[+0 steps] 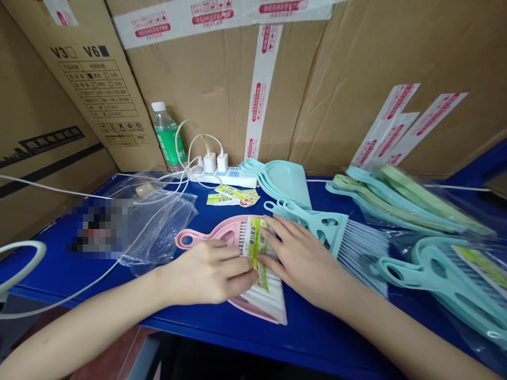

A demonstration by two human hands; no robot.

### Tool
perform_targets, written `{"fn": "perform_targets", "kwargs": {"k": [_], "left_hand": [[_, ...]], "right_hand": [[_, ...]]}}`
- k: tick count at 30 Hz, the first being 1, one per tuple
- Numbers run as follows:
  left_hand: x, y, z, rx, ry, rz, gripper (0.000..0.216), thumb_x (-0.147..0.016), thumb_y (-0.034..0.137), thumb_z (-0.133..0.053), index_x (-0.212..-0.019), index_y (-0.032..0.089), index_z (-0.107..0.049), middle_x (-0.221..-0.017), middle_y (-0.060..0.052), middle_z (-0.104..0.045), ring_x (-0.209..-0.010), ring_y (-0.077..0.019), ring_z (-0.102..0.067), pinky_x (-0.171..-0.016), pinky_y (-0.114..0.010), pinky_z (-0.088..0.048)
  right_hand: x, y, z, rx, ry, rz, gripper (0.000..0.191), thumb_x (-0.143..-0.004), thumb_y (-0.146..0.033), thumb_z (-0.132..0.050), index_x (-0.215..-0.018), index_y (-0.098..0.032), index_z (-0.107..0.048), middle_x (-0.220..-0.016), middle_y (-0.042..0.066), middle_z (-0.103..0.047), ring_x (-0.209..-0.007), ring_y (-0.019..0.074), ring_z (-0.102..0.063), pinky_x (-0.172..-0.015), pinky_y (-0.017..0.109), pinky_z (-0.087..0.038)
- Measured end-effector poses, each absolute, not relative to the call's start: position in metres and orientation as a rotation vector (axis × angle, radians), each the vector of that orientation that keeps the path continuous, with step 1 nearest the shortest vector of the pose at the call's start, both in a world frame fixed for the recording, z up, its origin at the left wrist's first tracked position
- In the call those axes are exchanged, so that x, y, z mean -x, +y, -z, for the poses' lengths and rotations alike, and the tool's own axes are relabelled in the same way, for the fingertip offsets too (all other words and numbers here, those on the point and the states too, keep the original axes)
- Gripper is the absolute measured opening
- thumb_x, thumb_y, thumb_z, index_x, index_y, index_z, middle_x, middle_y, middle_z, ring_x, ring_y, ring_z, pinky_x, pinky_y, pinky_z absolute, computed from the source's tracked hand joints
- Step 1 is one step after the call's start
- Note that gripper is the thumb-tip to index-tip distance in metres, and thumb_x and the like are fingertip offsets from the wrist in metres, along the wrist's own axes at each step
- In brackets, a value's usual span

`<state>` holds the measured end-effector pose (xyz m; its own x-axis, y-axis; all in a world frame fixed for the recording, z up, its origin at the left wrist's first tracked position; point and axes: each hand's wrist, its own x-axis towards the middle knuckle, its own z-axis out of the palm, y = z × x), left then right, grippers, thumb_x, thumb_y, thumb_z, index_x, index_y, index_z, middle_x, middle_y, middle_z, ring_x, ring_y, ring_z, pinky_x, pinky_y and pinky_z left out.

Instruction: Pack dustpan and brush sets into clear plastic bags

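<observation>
A pink hand brush (pixel 222 235) with white bristles lies in front of me on the blue table (pixel 309 332). A green and white paper label (pixel 259 253) is wrapped across its bristles. My left hand (pixel 209 272) lies on the brush with its fingers pressed together on the label's left edge. My right hand (pixel 301 258) rests flat on the label's right side, fingers stretched out. A teal brush (pixel 336 232) lies just right of my right hand.
Teal dustpans (pixel 281 182) are stacked behind, with loose labels (pixel 233 196), a power strip with chargers (pixel 222 174) and a green bottle (pixel 168 137). Clear plastic bags (pixel 158 221) lie at the left. Bagged teal and green brushes (pixel 435 253) fill the right. Cardboard boxes (pixel 336 79) wall the back.
</observation>
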<state>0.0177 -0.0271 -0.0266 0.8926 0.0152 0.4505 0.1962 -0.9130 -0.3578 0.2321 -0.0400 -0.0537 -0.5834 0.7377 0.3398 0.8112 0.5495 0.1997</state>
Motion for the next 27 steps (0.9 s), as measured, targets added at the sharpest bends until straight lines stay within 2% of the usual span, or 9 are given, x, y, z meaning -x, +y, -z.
{"fn": "perform_targets", "kwargs": {"k": [5, 11, 17, 22, 27], "left_hand": [[-0.0206, -0.0330, 0.0283, 2.679, -0.131, 0.601, 0.020, -0.096, 0.011, -0.049, -0.092, 0.015, -0.068, -0.074, 0.001, -0.068, -0.061, -0.0120, -0.060, -0.052, -0.026, -0.045], [-0.0215, -0.0341, 0.0297, 2.687, -0.125, 0.591, 0.022, -0.096, 0.010, -0.046, -0.094, 0.014, -0.068, -0.072, 0.001, -0.065, -0.062, -0.0119, -0.059, -0.051, -0.026, -0.044], [-0.0223, -0.0362, 0.0270, 2.675, -0.108, 0.597, 0.026, -0.098, 0.012, -0.043, -0.093, 0.015, -0.068, -0.067, 0.002, -0.063, -0.058, -0.0104, -0.056, -0.047, -0.026, -0.041], [-0.0226, -0.0368, 0.0245, 2.675, -0.058, 0.650, 0.022, -0.095, 0.012, -0.047, -0.089, 0.013, -0.068, -0.063, 0.003, -0.058, -0.054, -0.0095, -0.054, -0.044, -0.026, -0.040], [-0.0226, -0.0369, 0.0243, 2.659, -0.015, 0.641, 0.017, -0.093, 0.013, -0.051, -0.091, 0.013, -0.068, -0.065, 0.003, -0.057, -0.057, -0.0095, -0.055, -0.046, -0.025, -0.042]], "right_hand": [[-0.2331, -0.0397, 0.0553, 1.281, -2.602, 0.442, 0.048, -0.095, -0.038, -0.047, -0.125, -0.004, -0.063, -0.135, 0.020, -0.059, -0.128, 0.0361, -0.050, -0.097, 0.050, -0.049], [-0.2335, -0.0394, 0.0567, 1.270, -2.605, 0.391, 0.052, -0.097, -0.044, -0.045, -0.126, -0.004, -0.062, -0.126, 0.019, -0.065, -0.124, 0.0333, -0.054, -0.101, 0.048, -0.047], [-0.2327, -0.0407, 0.0532, 1.267, -2.609, 0.329, 0.045, -0.097, -0.042, -0.045, -0.132, -0.018, -0.059, -0.130, 0.013, -0.064, -0.121, 0.0312, -0.057, -0.097, 0.052, -0.049], [-0.2330, -0.0415, 0.0525, 1.275, -2.642, 0.292, 0.048, -0.097, -0.044, -0.044, -0.131, -0.014, -0.059, -0.132, 0.017, -0.061, -0.124, 0.0357, -0.053, -0.095, 0.056, -0.049], [-0.2337, -0.0418, 0.0535, 1.274, -2.637, 0.269, 0.046, -0.097, -0.044, -0.043, -0.133, -0.018, -0.058, -0.133, 0.014, -0.061, -0.124, 0.0332, -0.053, -0.096, 0.055, -0.049]]}}
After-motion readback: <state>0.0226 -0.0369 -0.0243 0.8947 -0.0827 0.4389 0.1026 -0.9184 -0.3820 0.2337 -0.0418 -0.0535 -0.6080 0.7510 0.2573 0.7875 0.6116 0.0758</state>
